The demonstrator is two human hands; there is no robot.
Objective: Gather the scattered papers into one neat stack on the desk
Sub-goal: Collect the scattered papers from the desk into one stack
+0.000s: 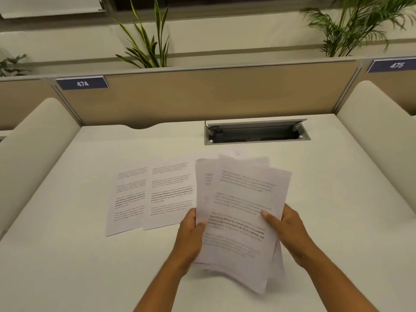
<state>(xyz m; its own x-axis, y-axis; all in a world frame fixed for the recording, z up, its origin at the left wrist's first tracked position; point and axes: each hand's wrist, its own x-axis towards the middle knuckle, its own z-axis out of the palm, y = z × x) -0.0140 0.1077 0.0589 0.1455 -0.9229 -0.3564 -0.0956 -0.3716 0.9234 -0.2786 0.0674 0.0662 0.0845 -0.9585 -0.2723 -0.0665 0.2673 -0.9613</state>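
A loose bundle of printed white papers (242, 206) is held up above the white desk (67, 255), its sheets fanned and uneven. My left hand (191, 235) grips the bundle's left edge, thumb on top. My right hand (284, 226) grips its right edge, thumb pressed on the top sheet. Two more printed sheets lie flat on the desk to the left, one (127, 199) partly under the other (171, 190). A corner of a further sheet (237, 152) peeks out behind the bundle.
An open cable tray (256, 132) is set into the desk at the back. A beige partition (202, 95) with tags 474 and 475 closes the far side, plants behind it. Rounded cream dividers (33, 143) flank both sides.
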